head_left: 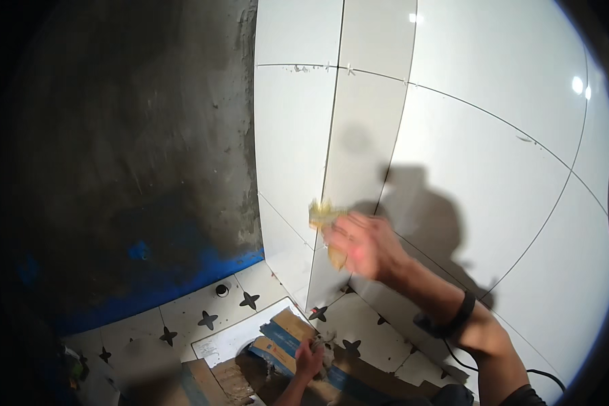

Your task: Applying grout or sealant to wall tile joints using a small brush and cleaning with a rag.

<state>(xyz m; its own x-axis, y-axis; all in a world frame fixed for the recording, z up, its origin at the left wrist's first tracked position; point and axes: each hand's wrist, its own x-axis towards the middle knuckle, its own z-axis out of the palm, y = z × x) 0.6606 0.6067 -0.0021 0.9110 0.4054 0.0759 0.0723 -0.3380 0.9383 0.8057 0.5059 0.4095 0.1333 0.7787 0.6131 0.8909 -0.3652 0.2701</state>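
My right hand [363,245] is raised to the outer corner of the tiled wall, its fingers wrapped round a yellowish sponge [323,215]. The sponge is smeared by motion and lies at the edge where the narrow white tile face [292,155] meets the greyer tile strip [369,128]. Low down, my left hand [309,358] is closed on a crumpled greyish-white piece [328,350], perhaps a rag; its kind is unclear. That hand is above the cardboard [287,325] on the floor. A dark band [464,310] circles my right wrist.
Large glossy white tiles [494,162] cover the right wall, with small white spacers [350,69] in the joints. Bare grey plaster [149,122] with a blue strip [210,274] below stands left. Patterned floor tiles [206,318] surround the cardboard. A black cable [545,373] runs lower right.
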